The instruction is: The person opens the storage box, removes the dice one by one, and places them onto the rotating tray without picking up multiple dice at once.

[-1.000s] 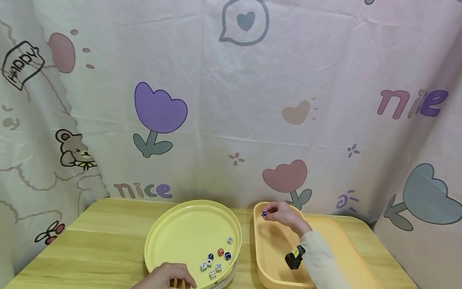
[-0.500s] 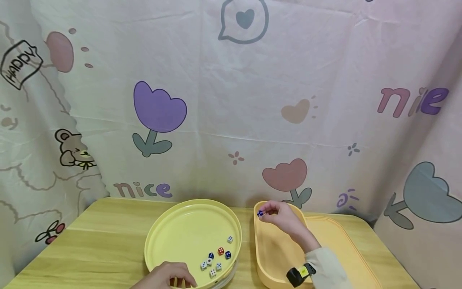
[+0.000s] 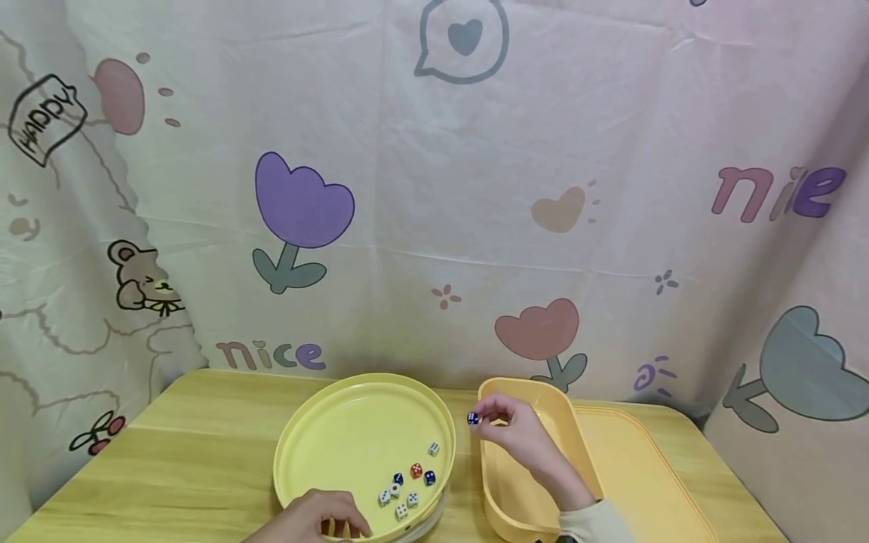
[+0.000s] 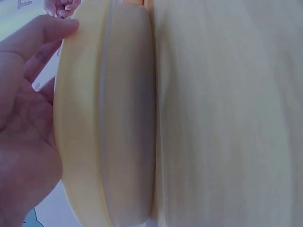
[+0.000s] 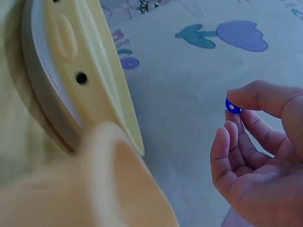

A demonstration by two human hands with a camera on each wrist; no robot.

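Observation:
Between thumb and fingertips, my right hand (image 3: 519, 436) pinches a blue die (image 3: 473, 418) with white pips, held up at the left rim of the deep orange bin (image 3: 484, 483). The right wrist view shows the die (image 5: 232, 106) at the thumb tip, the other fingers curving below. My left hand (image 3: 319, 516) holds the near rim of a round yellow tray (image 3: 339, 422); in the left wrist view a fingertip lies on the rim and other fingers pass behind it. Several white dice (image 3: 413, 499), a red die (image 3: 416, 470) and two blue dice (image 3: 430, 477) lie in the tray's near right part.
The round tray sits on a paler base (image 4: 128, 113) on the wooden table (image 3: 170, 452). Right of the bin lies a flat orange lid or tray (image 3: 645, 467). A printed cloth (image 3: 407, 188) hangs behind and at both sides of the table.
My right hand has moved left, carrying the blue die from above the bin's far left corner to its left rim, toward the round tray. The left hand and dice in the tray stay put.

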